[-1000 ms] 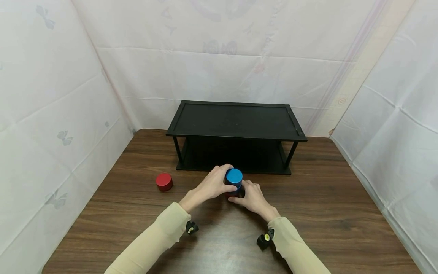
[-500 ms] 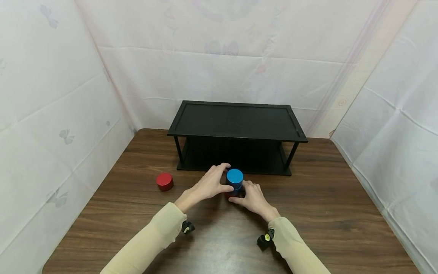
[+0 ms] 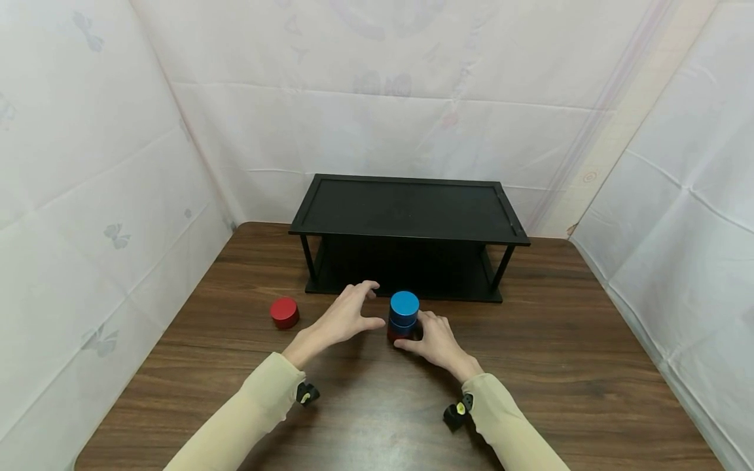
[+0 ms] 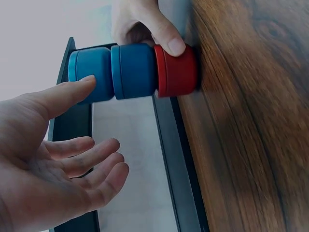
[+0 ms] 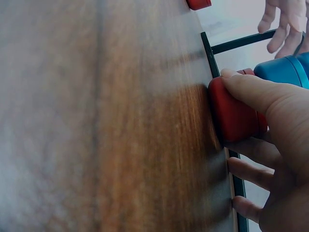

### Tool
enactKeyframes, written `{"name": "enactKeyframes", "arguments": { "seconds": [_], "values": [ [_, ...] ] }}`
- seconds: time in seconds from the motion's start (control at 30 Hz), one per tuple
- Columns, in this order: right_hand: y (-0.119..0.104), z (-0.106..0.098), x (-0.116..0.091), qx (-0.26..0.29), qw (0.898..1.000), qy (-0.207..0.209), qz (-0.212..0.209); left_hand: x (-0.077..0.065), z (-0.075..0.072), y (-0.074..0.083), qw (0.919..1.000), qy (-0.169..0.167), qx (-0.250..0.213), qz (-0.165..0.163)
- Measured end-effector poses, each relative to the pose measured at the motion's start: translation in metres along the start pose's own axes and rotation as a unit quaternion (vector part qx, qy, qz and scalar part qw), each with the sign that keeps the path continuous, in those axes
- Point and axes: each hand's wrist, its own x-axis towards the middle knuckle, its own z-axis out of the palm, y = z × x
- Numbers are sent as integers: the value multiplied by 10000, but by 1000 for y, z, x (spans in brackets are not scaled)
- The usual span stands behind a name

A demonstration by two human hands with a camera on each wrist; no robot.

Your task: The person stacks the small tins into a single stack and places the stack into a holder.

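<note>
Three small round tins stand stacked upright on the table. The lowest is a red tin point(image 4: 181, 75), under a blue tin point(image 4: 136, 70) and a top blue tin point(image 3: 404, 305). My right hand point(image 3: 438, 341) grips the red tin at the base, thumb and fingers on either side, as the right wrist view also shows. To the left of the stack, my left hand point(image 3: 337, 319) hovers with fingers spread and holds nothing. In the head view a gap separates it from the tins. Further left, a second red tin point(image 3: 285, 313) sits alone on the table.
A black two-tier rack point(image 3: 412, 208) stands at the back, its lower shelf close behind the stack. The wooden table point(image 3: 559, 366) extends to both sides. White sheets point(image 3: 377, 118) hang behind and beside it.
My left hand has let go of the top blue tin and drawn away to the left. My right hand keeps its grip at the base, and the stack stays in place.
</note>
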Motion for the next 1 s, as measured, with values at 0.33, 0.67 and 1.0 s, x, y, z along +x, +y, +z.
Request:
{"name": "enactKeyframes", "arguments": {
  "seconds": [0.33,0.67,1.0],
  "values": [
    [1,1,0,38,10000,-25,28,-11,-13,-14,9998,174,63,-124],
    [0,1,-1,32,10000,-16,32,-20,-22,-32,9992,288,101,-258],
    [-1,-1,-2,26,10000,0,13,-28,-30,-47,9975,559,278,-339]
  ]
}}
